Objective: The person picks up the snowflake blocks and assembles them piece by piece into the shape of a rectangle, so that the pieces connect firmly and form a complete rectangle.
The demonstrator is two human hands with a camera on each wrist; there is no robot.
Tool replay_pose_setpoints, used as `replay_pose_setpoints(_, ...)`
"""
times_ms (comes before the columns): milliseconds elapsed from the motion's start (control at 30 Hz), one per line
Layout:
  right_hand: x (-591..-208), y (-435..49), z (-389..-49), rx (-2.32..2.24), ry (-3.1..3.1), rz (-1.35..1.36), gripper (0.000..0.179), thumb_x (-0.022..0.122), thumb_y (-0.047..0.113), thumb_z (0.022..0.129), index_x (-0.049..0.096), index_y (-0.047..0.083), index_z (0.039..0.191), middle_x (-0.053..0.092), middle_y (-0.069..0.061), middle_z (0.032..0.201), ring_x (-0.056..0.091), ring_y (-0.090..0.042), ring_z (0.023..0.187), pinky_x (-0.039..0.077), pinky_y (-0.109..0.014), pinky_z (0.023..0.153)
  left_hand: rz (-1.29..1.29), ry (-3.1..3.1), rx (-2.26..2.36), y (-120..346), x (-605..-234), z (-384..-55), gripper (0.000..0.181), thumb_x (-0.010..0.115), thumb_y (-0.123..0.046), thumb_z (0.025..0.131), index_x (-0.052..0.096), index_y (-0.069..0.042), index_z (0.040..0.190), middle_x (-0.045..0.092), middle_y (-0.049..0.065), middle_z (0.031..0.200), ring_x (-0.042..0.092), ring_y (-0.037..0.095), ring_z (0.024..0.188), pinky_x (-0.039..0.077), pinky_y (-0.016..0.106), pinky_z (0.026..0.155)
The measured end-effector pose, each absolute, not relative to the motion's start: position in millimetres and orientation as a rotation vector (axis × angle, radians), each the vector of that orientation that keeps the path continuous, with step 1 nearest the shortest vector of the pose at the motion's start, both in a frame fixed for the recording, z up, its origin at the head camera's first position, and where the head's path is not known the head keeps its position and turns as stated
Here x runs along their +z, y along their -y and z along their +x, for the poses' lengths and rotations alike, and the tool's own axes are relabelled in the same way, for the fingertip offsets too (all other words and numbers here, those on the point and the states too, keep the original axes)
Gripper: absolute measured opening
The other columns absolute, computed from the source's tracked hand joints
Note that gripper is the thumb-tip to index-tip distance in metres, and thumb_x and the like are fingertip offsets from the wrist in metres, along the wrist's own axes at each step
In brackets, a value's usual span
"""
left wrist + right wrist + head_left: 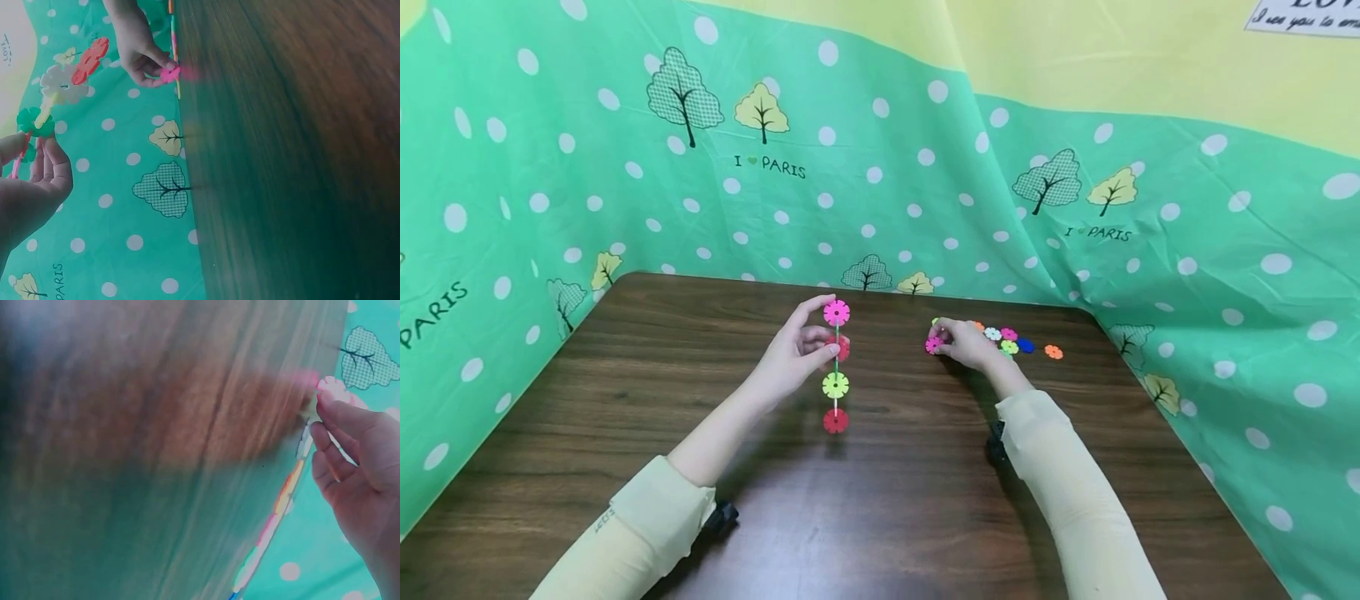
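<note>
Fingers of the left hand (786, 354) pinch a disc chain (841, 387) between its ends; right of that chain, the right hand (966, 344) nips a pink disc (933, 345), thumb and fingertips barely parted. Farther right of the chain lie loose discs (1009, 347), all seemingly light, stiff plastic, probably best taken by the rim.

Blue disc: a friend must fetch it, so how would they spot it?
On the brown table, look right of the right hand for loose discs. The blue disc lies between a lime disc and a lone orange disc; it alone is blue.
</note>
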State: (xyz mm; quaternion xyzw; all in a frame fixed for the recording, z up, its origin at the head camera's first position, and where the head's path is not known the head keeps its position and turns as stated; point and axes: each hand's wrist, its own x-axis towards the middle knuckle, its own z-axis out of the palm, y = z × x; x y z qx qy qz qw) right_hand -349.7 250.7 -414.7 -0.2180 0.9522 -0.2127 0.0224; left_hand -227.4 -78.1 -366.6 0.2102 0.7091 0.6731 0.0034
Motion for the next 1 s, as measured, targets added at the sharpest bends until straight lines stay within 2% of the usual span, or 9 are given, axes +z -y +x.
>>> replay_pose_setpoints(167, -413.0, -249.6, -346.7, -0.760, -2.991, -0.764, 0.015, 0.069, 0.007, 0.085, 0.062, 0.010, 0.099, 0.065, -0.005, 0.084, 0.060, -0.018, 0.077, 0.050, -0.036, 0.073, 0.636, -2.203, 2.128, 76.8, -352.9, -217.9, 0.066, 0.061, 0.003, 0.088, 0.034, -0.021, 0.143, 0.063, 0.023, 0.094, 0.062, 0.028, 0.076, 0.054, 0.038, 0.066)
replay_pose_setpoints(333, -405.9, -246.8, -342.9, -0.829, -3.045, -0.836, 0.015, 0.070, 0.007, 0.084, 0.062, 0.011, 0.097, 0.065, -0.003, 0.079, 0.059, -0.017, 0.071, 0.049, -0.032, 0.066, 0.637, -2.232, 2.113, 76.0, -345.3, -212.1, 0.064, 0.061, 0.002, 0.089, 0.034, -0.018, 0.143, 0.063, 0.023, 0.093, 0.062, 0.029, 0.078, 0.054, 0.039, 0.067)
replay_pose_setpoints(533, -388.6, -241.3, -334.1, -0.886, -3.099, -0.856, 0.014, 0.070, 0.009, 0.084, 0.064, 0.010, 0.096, 0.065, -0.004, 0.080, 0.060, -0.018, 0.075, 0.049, -0.033, 0.070, 0.634, -2.280, 2.077, 74.8, -344.0, -212.3, 0.063, 0.060, 0.000, 0.089, 0.035, -0.019, 0.144, 0.062, 0.020, 0.093, 0.060, 0.019, 0.074, 0.053, 0.038, 0.067)
replay_pose_setpoints(767, -368.0, -234.4, -321.8, -0.938, -3.180, -0.935, 0.016, 0.072, 0.011, 0.084, 0.063, 0.011, 0.098, 0.066, -0.004, 0.081, 0.058, -0.016, 0.071, 0.049, -0.032, 0.065, 0.638, -2.275, 2.094, 73.4, -350.5, -218.0, 0.064, 0.061, -0.001, 0.089, 0.035, -0.022, 0.144, 0.065, 0.020, 0.095, 0.061, 0.034, 0.080, 0.052, 0.028, 0.064)
replay_pose_setpoints(1000, -350.7, -225.4, -306.5, -1.021, -3.217, -1.037, 0.018, 0.074, 0.011, 0.082, 0.064, 0.010, 0.097, 0.069, -0.003, 0.084, 0.060, -0.014, 0.069, 0.051, -0.028, 0.063, 0.679, -2.283, 2.117, 72.2, -364.6, -227.5, 0.064, 0.063, -0.005, 0.089, 0.036, -0.029, 0.143, 0.066, 0.018, 0.093, 0.063, 0.017, 0.075, 0.053, 0.028, 0.064)
